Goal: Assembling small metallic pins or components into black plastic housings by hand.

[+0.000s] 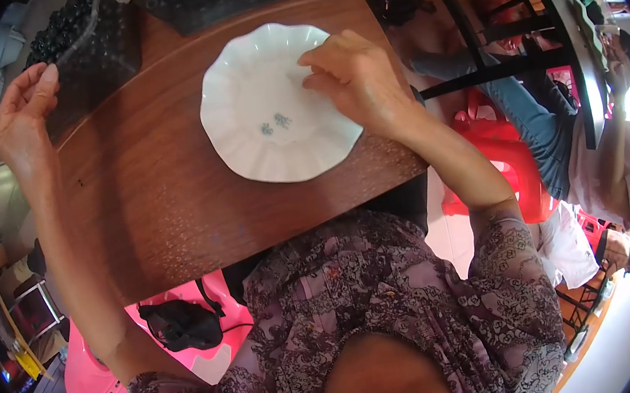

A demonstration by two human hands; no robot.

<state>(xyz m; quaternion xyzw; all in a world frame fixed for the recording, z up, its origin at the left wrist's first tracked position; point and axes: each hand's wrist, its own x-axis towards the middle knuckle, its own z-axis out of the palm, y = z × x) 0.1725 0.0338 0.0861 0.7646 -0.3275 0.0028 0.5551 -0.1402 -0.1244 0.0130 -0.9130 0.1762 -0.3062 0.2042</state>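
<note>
The white plate [275, 108] with a wavy rim and a small blue mark near its middle lies flat on the brown wooden table [178, 211], toward the far right corner, and the right hand [356, 77] rests on its right rim with fingertips drawn together as if pinching something tiny, though I cannot tell what. The left hand [22, 112] is lifted at the table's far left edge, fingers loosely curled and holding nothing, beside a heap of small dark beads [63, 31]. To my eye the pinch goes best slowly, with the plate kept flat so it cannot slide
</note>
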